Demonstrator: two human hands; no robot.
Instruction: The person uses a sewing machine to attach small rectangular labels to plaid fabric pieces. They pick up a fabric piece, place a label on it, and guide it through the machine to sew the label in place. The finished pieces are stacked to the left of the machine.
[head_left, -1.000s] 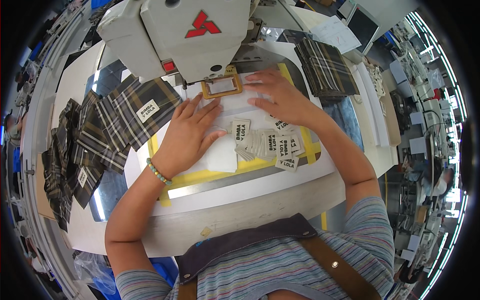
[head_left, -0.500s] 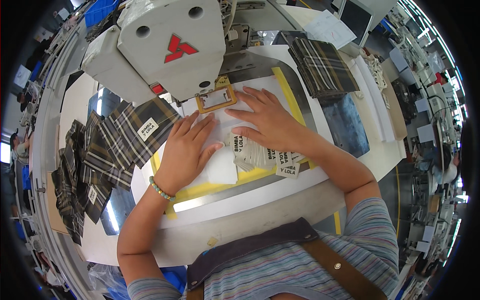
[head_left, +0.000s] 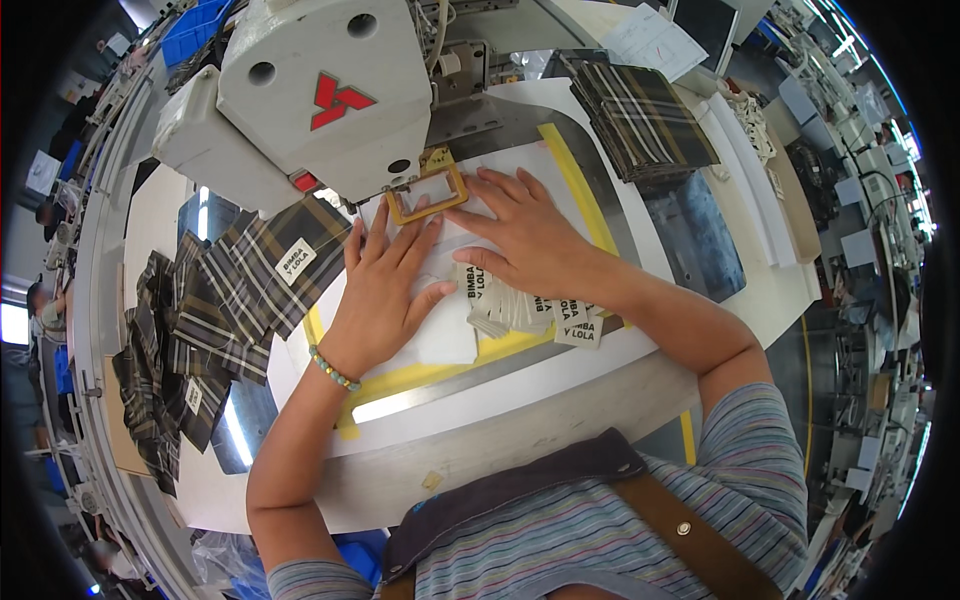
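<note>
My left hand (head_left: 378,290) lies open, fingers spread, on white material under the head of a sewing machine (head_left: 330,100). Its fingertips reach the near left edge of a small yellow clamp frame (head_left: 462,190). My right hand (head_left: 530,230) is also open and flat, with fingertips beside the clamp frame's right edge. Below my right palm lies a fanned pile of cream fabric labels (head_left: 515,308) with dark print. To the left of my left hand, a plaid fabric piece (head_left: 265,255) carries one such label, its right end close to the machine's needle area.
More crumpled plaid pieces (head_left: 150,370) hang over the table's left side. A stack of folded plaid fabric (head_left: 645,125) sits at the back right, with a paper sheet (head_left: 655,45) behind it. Yellow tape (head_left: 580,190) borders the white work plate. A blue bin (head_left: 192,32) stands far left.
My left fingers have moved forward, with fingertips now at the clamp frame and spread wider. My right hand stays nearly in place. The whole view has shifted slightly.
</note>
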